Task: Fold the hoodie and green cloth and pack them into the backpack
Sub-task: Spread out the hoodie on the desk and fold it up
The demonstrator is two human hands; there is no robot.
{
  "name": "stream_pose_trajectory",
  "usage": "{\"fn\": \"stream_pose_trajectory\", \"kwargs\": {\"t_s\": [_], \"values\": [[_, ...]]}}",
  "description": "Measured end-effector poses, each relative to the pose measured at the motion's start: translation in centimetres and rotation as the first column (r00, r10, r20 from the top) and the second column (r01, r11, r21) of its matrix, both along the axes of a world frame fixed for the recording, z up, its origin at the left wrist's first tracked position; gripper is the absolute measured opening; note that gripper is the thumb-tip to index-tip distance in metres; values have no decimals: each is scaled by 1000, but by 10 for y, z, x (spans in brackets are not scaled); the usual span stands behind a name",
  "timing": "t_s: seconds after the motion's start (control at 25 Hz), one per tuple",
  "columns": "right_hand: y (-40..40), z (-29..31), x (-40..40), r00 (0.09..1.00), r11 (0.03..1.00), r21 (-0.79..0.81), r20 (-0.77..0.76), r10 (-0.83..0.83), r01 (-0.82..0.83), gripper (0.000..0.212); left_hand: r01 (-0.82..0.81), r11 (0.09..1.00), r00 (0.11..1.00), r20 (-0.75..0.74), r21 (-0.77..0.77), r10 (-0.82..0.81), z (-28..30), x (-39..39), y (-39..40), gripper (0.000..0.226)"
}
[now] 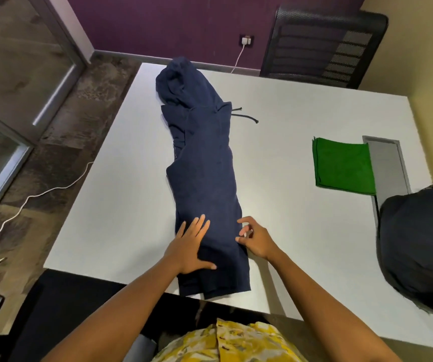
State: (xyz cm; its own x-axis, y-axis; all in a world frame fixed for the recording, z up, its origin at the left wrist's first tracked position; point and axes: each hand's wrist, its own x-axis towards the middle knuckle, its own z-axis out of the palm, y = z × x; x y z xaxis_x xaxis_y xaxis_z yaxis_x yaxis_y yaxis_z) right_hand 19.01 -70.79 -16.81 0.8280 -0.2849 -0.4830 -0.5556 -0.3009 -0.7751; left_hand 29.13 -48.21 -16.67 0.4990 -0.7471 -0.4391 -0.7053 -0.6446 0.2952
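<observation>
White table [288, 142] by purple wall | navy hoodie [205, 178] folded into long strip, hem at near edge | left hand [193, 244] flat on it, fingers spread | right hand [253, 239] pinching hem-side edge | soft, limp — take hem corners | green cloth [343, 165] folded, right — backpack [419, 246] beside.

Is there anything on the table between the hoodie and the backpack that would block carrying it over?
Nothing visible blocks it. The table between the hoodie and the backpack is bare along the near side; the green cloth lies farther back, beside a grey panel, off the direct line.
</observation>
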Motion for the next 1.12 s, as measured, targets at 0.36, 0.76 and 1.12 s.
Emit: {"fn": "stream_pose_trajectory", "kwargs": {"t_s": [0.36, 0.76, 1.12], "values": [[-61, 6, 85, 977, 991, 29, 170, 127, -134, 12, -297, 954, 953, 55, -34, 298, 11, 39, -29, 113], [-83, 13, 205, 947, 999, -9, 320, 35, -33, 9, -380, 925, 921, 92, -6, 379, 14, 137, -110, 106], [-78, 25, 347, 923, 997, -17, 381, -63, 75, 10, -429, 896, 902, 113, 117, 417, 9, 304, -143, 136]]}}
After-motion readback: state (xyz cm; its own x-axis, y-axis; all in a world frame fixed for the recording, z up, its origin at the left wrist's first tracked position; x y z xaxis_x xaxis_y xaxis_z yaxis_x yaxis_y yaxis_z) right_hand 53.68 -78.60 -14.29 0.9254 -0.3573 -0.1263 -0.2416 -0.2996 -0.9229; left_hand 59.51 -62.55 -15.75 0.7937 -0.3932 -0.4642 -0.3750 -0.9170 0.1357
